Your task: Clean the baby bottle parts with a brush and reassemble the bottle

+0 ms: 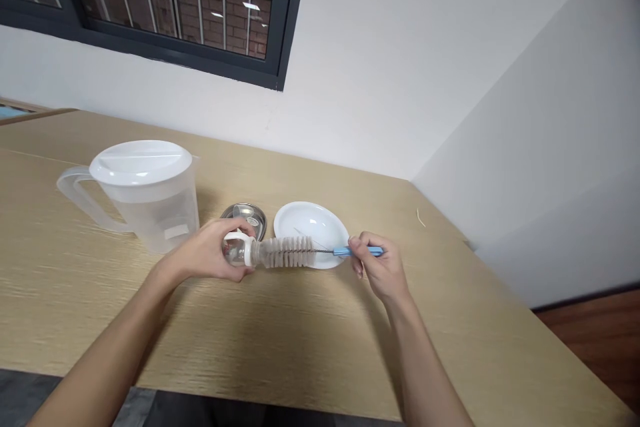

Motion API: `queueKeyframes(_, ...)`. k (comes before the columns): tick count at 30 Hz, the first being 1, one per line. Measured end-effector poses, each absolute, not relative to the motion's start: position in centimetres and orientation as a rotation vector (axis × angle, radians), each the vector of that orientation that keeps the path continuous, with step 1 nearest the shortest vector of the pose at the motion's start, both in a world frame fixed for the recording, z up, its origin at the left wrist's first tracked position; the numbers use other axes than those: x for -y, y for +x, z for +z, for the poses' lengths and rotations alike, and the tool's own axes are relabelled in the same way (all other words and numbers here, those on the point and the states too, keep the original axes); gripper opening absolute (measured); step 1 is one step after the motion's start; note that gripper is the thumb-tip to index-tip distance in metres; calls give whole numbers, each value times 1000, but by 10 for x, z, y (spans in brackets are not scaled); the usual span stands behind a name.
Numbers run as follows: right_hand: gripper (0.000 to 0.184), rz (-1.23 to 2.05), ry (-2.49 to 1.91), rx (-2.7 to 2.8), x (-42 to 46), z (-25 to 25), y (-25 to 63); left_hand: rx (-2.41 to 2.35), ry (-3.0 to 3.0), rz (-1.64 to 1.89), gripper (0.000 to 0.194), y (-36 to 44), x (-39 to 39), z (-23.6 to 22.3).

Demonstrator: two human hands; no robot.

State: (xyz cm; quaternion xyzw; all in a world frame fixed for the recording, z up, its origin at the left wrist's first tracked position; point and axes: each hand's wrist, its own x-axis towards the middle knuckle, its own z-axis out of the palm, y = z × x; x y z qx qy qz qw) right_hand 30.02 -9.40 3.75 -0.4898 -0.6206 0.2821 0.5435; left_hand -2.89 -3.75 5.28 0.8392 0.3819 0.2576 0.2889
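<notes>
The left hand (213, 250) is curled round a small clear bottle (235, 252) with a white collar, fingers above and thumb below; its grip is closed to the bottle's width. The right hand (379, 268) is closed on the blue handle of a bottle brush (293, 252), thumb and fingers pinching it. The bottle lies on its side in the grasp, mouth toward the right hand, and the pale bristles meet the mouth in line with it. Both are held above the table (280, 347).

Behind the bottle sits a metal dish (245, 208) bearing a small clear item; beside the dish, behind the brush, is a white bowl (305, 213). A lidded pitcher (160, 213) stands to the left, near the left hand, its handle facing outward. Bare table extends between the hands and the near edge, and to the right of the right hand, where a thin pale strand (421, 217) lies near the far edge by the wall (370, 53).

Both forearms enter from the lower border and converge, wrists raised off the surface. The left fingers hide part of the bottle and overlap the dish; how far the brush tip enters the mouth cannot be told. The bowl's near rim is partly covered by the bristles.
</notes>
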Motion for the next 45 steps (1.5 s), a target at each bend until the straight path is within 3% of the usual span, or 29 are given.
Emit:
queueKeyframes(3, 34, 673, -1114, 1575, 96, 42, 304, -1051, 2207, 593, 44, -32, 37, 54)
queueKeyframes(15, 30, 1082, -788, 1553, 102, 33, 316, -977, 2035, 413, 39, -34, 39, 61)
queueKeyframes(22, 38, 1076, -752, 1320, 103, 38, 297, -952, 1987, 396, 38, -30, 42, 61)
queueKeyframes(35, 32, 939, -906, 1154, 95, 36, 294, -1086, 2159, 671, 47, -23, 40, 49)
queueKeyframes(43, 20, 786, -964, 1212, 93, 24, 305, -1085, 2210, 640, 46, -24, 39, 45)
queueKeyframes(45, 24, 758, -954, 1242, 92, 23, 305, -1081, 2242, 649, 46, -24, 38, 44)
